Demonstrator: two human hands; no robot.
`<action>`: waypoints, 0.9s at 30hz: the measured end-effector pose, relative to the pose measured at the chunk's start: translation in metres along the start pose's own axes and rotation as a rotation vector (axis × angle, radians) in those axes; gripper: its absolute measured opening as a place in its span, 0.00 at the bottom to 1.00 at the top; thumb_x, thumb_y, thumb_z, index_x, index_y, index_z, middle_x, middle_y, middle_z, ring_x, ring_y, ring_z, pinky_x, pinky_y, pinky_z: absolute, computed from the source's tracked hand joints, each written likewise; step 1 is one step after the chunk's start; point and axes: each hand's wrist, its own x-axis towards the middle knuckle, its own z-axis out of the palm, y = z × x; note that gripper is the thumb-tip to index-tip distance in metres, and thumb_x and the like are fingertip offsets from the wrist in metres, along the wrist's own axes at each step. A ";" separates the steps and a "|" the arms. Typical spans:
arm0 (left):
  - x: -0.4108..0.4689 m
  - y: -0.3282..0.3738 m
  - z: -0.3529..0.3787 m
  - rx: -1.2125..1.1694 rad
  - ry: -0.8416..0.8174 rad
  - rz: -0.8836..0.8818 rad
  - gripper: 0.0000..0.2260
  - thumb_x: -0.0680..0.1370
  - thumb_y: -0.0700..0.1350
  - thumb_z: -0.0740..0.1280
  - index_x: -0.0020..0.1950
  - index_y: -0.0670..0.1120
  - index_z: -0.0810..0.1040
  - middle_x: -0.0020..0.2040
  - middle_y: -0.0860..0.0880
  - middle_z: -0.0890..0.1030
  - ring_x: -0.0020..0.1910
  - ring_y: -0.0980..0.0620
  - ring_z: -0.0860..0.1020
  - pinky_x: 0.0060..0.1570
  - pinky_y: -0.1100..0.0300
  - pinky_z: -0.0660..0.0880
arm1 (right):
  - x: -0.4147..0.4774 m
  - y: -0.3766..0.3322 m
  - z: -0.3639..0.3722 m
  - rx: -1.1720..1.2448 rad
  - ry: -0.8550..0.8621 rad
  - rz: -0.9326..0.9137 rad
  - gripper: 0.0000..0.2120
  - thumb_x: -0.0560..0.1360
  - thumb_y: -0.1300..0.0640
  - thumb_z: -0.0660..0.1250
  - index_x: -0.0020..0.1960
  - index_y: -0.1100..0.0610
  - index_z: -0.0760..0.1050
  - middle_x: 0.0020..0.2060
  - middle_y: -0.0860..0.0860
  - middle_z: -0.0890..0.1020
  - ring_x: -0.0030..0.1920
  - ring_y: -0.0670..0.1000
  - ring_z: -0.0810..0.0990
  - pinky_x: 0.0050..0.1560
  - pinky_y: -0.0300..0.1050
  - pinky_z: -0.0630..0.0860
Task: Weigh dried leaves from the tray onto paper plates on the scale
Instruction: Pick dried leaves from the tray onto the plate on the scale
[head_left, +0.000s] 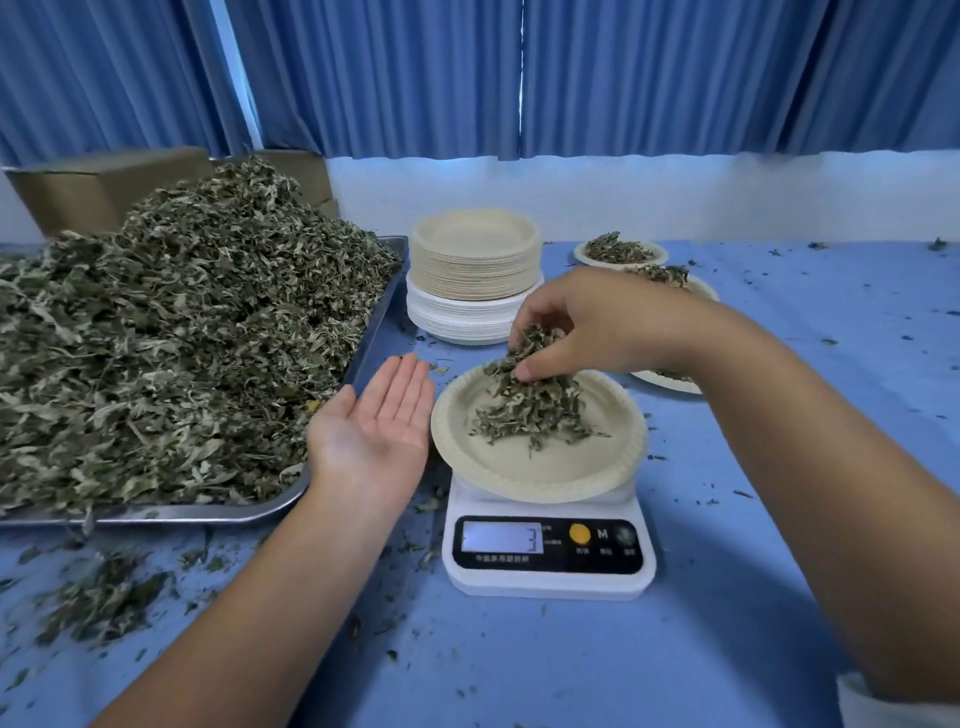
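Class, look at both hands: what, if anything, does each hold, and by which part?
The right hand pinches a clump of dried leaves by its top, over the paper plate. The left hand is open, palm up, holding nothing.

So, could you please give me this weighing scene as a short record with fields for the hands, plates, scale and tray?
right hand: pinches a clump of leaves just above the paper plate
left hand: open, palm up, empty, between tray and scale
paper plate: sits on the scale, holds a small heap of leaves
display: shows a 3; other digits unclear
tray: metal, piled high with dried leaves, left of the scale
stack of spare plates: behind the scale
filled plates: three, behind the right arm, partly hidden
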 end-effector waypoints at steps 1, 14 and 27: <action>0.000 0.000 0.000 0.004 0.002 0.005 0.21 0.84 0.48 0.50 0.60 0.33 0.74 0.57 0.36 0.80 0.59 0.40 0.77 0.61 0.49 0.73 | -0.001 -0.001 0.001 -0.038 -0.048 0.003 0.09 0.71 0.48 0.74 0.50 0.47 0.81 0.33 0.39 0.74 0.32 0.33 0.74 0.29 0.25 0.66; 0.001 -0.001 -0.001 0.027 0.014 0.011 0.21 0.83 0.48 0.50 0.59 0.33 0.74 0.57 0.36 0.80 0.60 0.40 0.77 0.62 0.49 0.72 | -0.009 -0.009 -0.007 -0.077 -0.169 0.062 0.13 0.74 0.40 0.67 0.56 0.42 0.79 0.50 0.40 0.80 0.48 0.49 0.83 0.51 0.41 0.77; 0.000 -0.001 0.000 0.026 0.016 0.004 0.20 0.83 0.47 0.50 0.60 0.33 0.73 0.57 0.36 0.79 0.61 0.41 0.76 0.64 0.49 0.71 | -0.002 -0.008 -0.001 0.003 0.062 -0.015 0.06 0.74 0.59 0.68 0.46 0.48 0.81 0.44 0.45 0.83 0.42 0.41 0.79 0.40 0.29 0.71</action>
